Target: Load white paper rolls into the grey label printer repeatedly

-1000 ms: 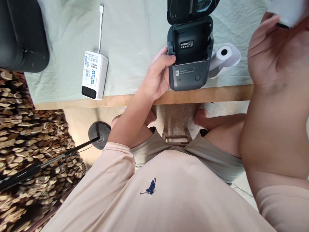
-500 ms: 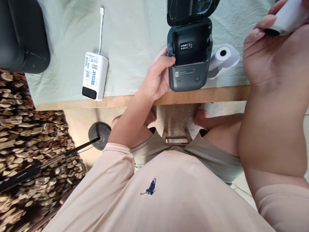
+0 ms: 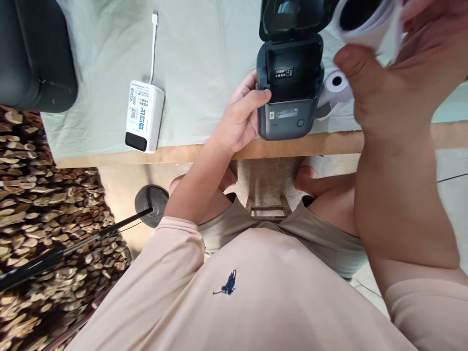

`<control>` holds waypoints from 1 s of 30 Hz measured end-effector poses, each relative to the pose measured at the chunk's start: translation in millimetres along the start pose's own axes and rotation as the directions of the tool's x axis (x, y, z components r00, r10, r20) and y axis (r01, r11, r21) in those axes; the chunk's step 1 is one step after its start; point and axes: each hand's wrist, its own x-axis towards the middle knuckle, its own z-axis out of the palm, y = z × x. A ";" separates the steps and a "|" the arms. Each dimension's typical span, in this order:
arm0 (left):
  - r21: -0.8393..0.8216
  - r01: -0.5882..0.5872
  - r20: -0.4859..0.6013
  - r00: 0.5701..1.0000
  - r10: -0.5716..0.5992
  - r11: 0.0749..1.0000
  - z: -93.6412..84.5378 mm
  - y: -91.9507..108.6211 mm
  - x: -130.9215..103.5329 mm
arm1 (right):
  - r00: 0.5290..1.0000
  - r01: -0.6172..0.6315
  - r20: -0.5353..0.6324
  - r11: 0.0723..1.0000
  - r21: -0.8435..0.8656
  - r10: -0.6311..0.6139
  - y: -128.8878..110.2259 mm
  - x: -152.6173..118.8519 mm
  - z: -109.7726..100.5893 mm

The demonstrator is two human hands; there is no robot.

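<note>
A dark printer (image 3: pixel 287 119) with its lid raised and its inner bay bare stands near the table's front edge. My left hand (image 3: pixel 243 114) grips its left side, the thumb on the rim of the bay. Up at the right, my right hand (image 3: pixel 387 73) holds a white paper roll (image 3: pixel 382 29), its dark hollow core turned toward the printer lid. A second, smaller white roll (image 3: pixel 334 83) lies on the cloth just right of the printer, partly behind my right hand.
On the cloth-covered table (image 3: pixel 197 58) a white power bank (image 3: pixel 144 114) with a short cable lies left. A black padded object (image 3: pixel 40 58) fills the upper left corner. Below are a black stand base (image 3: pixel 151 200), stacked firewood (image 3: pixel 44 204) and a wooden stool (image 3: pixel 268 209).
My right hand has moved left with the paper roll, turning its hollow end toward the camera beside the lid. The printer, still in my left hand, has shifted slightly right.
</note>
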 end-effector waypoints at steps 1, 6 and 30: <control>0.005 0.008 -0.002 1.000 -0.008 1.000 0.4 0.3 -0.9 | 0.990 0.134 0.062 0.985 -0.106 -0.128 -3.1 -3.2 0.5; 0.055 -0.059 0.105 0.993 0.052 0.997 -2.2 -1.7 -2.4 | 0.958 0.250 0.255 0.826 -0.505 -0.134 -11.4 -13.7 5.8; -0.042 -0.046 0.011 0.999 0.046 0.998 -3.3 -3.0 3.1 | 0.873 0.361 0.474 0.807 -0.467 -0.116 -21.6 -10.6 9.0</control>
